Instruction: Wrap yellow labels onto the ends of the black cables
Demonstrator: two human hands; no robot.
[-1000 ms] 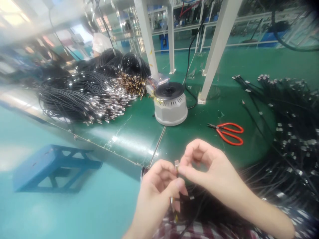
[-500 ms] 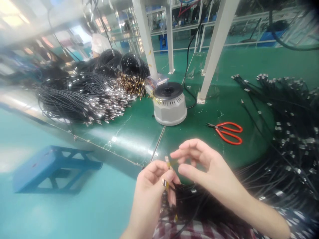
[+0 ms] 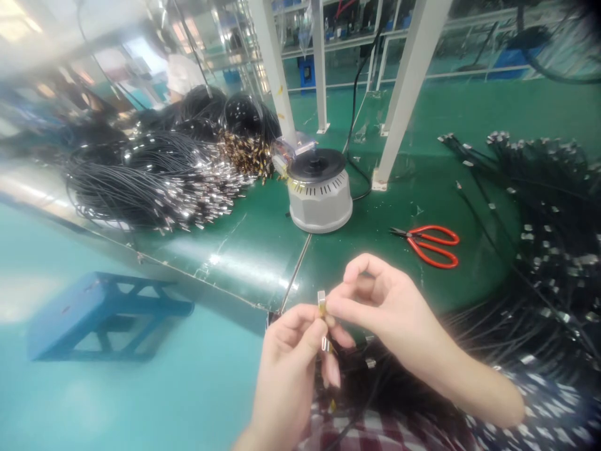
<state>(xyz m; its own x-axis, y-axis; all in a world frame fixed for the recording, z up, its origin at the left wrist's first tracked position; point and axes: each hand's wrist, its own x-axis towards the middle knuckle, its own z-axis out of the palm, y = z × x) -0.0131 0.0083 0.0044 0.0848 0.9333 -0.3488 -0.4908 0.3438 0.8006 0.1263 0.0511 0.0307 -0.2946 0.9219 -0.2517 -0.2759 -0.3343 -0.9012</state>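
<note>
Low in the middle, my left hand (image 3: 293, 360) pinches a black cable just below its silver plug (image 3: 321, 297). Yellow tape (image 3: 322, 310) shows at the base of this plug. A second metal plug (image 3: 325, 344) sticks out under the left thumb. From the right, my right hand (image 3: 382, 297) has thumb and forefinger closed on the yellow tape beside the upper plug; the fingertips hide part of it. Beyond the hands stands a round grey tape dispenser (image 3: 320, 207) with a black top disc and bits of yellow tape at its left side.
Red-handled scissors (image 3: 432, 245) lie on the green table (image 3: 263, 250) to the right. Bundled black cables (image 3: 141, 175) are heaped at left, more cables (image 3: 554, 250) at right. White posts (image 3: 408, 94) rise behind the dispenser. A blue stool (image 3: 107, 319) is on the floor. Far back is a blurred person (image 3: 183, 75).
My right hand has moved in to the left, and its thumb and forefinger have closed at the upper plug. My left hand has shifted slightly right with the cable.
</note>
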